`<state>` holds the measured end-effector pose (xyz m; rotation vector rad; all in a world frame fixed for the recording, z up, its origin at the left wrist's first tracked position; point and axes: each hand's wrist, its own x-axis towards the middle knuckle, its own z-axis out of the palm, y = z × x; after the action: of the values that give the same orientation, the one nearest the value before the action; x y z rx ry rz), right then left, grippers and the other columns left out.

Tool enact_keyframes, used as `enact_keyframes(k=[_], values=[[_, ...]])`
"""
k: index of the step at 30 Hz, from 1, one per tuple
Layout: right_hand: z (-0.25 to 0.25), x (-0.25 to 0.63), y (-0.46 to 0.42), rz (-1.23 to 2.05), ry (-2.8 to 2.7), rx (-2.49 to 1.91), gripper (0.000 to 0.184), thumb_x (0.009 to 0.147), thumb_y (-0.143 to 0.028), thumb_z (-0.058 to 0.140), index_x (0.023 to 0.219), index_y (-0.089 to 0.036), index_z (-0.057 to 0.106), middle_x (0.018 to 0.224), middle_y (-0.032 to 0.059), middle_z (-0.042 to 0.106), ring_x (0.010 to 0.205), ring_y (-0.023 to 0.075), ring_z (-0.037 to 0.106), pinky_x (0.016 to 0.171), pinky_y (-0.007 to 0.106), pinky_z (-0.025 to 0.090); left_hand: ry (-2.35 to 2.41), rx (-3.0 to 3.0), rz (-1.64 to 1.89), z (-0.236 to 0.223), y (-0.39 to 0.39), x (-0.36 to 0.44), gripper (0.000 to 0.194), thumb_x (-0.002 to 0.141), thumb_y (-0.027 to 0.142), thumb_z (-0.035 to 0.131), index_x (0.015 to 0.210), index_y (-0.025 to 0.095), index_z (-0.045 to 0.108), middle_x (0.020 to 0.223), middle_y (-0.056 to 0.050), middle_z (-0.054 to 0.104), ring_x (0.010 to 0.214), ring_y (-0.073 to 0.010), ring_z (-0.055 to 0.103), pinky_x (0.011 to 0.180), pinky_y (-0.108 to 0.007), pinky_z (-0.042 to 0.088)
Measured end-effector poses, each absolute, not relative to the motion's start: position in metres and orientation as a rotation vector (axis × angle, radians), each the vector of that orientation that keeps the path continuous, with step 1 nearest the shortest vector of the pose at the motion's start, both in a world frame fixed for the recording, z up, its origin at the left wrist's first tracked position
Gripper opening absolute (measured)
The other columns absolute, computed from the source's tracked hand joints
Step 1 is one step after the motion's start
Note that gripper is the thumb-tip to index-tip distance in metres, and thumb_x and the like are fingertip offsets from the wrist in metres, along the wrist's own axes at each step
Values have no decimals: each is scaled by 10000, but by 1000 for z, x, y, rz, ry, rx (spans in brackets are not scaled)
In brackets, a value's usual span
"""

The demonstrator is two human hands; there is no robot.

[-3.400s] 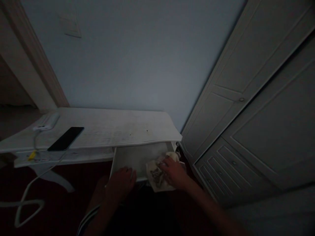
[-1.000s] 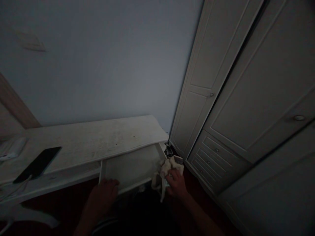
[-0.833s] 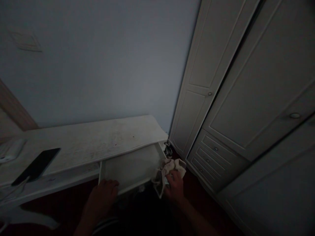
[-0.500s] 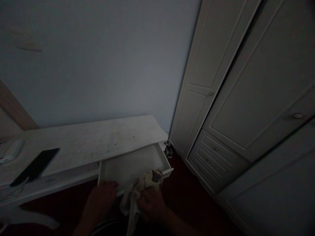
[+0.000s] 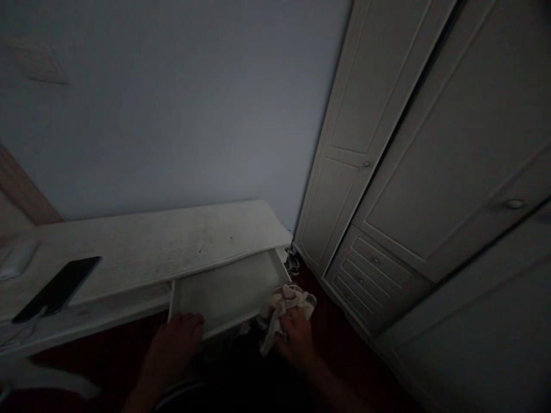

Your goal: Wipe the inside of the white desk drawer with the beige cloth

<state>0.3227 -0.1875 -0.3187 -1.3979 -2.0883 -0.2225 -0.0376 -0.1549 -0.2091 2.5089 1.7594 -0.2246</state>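
Observation:
The room is dim. A white drawer stands pulled out from under a white desk. My left hand rests on the drawer's front left corner, fingers curled over its edge. My right hand is closed on a crumpled pale cloth and presses it against the drawer's front right corner. The drawer's inside looks bare.
A black phone with a cable lies on the desk's left part, beside a white object. A white wardrobe with small drawers stands at the right. Dark red floor lies below. A small dark item sits by the wardrobe's base.
My right hand swept the cloth left along the drawer's front edge, then back to the right front corner. My left hand stayed on the drawer's left corner. The view shifted right earlier.

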Motion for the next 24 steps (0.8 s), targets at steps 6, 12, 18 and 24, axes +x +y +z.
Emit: enact_keyframes(k=[6, 12, 18, 24], values=[[-352, 250, -193, -254, -2404, -1046, 425, 817, -516, 737, 1195, -332, 671, 1193, 47, 725, 1001, 298, 643, 823, 426, 504, 1728, 2585, -369, -202, -158, -35, 538, 952, 57, 370, 1294, 226, 749, 1454, -89, 700, 1296, -339, 620, 1030, -495, 531], [-335, 331, -189, -143, -2348, -1440, 397, 767, -362, 737, 1147, -255, 691, 1172, 106, 722, 1043, 309, 651, 850, 428, 500, 1715, 2568, -249, -214, -156, -41, 477, 973, 99, 408, 1247, 243, 770, 1432, -86, 713, 1282, -309, 629, 1081, -469, 487], [-311, 362, -193, 116, -2214, -1653, 440, 751, -315, 687, 1182, -232, 710, 1292, 124, 679, 1192, 330, 620, 969, 431, 504, 1801, 2440, -121, -224, -153, -43, 413, 996, 195, 429, 1219, 270, 769, 1366, -83, 732, 1252, -262, 622, 1069, -423, 473], [-338, 268, -193, 107, -2394, -1275, 467, 722, -495, 773, 1129, -273, 715, 1247, 102, 709, 1158, 334, 646, 944, 449, 528, 1785, 2489, -203, -215, -155, -40, 426, 966, 138, 454, 1238, 251, 762, 1340, -114, 736, 1229, -268, 641, 1054, -437, 494]])
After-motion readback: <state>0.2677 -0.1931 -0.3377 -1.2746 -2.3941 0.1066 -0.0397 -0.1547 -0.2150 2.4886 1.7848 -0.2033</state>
